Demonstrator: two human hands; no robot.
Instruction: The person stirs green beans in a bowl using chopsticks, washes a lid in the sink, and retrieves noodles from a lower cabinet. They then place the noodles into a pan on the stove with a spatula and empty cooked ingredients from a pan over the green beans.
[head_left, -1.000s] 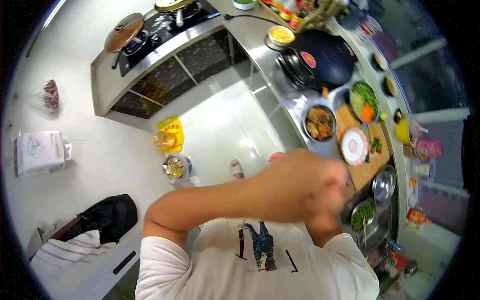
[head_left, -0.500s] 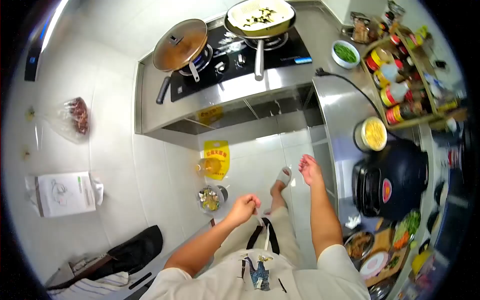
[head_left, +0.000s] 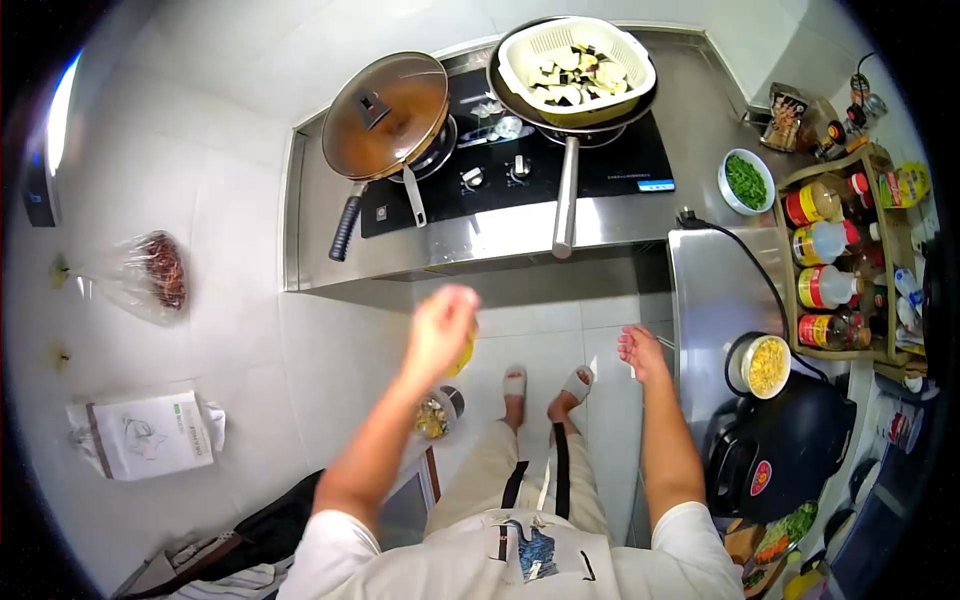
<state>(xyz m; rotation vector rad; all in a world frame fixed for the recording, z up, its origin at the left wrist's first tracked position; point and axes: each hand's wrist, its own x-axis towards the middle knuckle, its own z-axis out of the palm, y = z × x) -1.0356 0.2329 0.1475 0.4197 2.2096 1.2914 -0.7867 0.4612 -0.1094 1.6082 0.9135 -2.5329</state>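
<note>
My left hand (head_left: 442,325) is raised in front of the stove, blurred, so its fingers are hard to make out. Nearest to it is the lidded wok (head_left: 385,115) on the left burner, with its black handle pointing toward me. My right hand (head_left: 640,352) hangs beside the steel counter with loosely curled fingers apart and nothing in them. On the right burner sits a frying pan (head_left: 565,200) with a long metal handle. A white colander (head_left: 515,60) of cut eggplant (head_left: 580,75) rests in that pan.
At right are a bowl of chopped greens (head_left: 746,182), a rack of sauce bottles (head_left: 825,285), a yellow-filled bowl (head_left: 768,366) and a black electric appliance (head_left: 780,440) with a cord. A waste bin (head_left: 433,418) stands on the floor at left. A bag (head_left: 165,275) hangs on the wall.
I have stepped nearer the stove, and both feet now show. My left hand has risen forward toward the lidded wok. My right hand has stayed low beside the counter.
</note>
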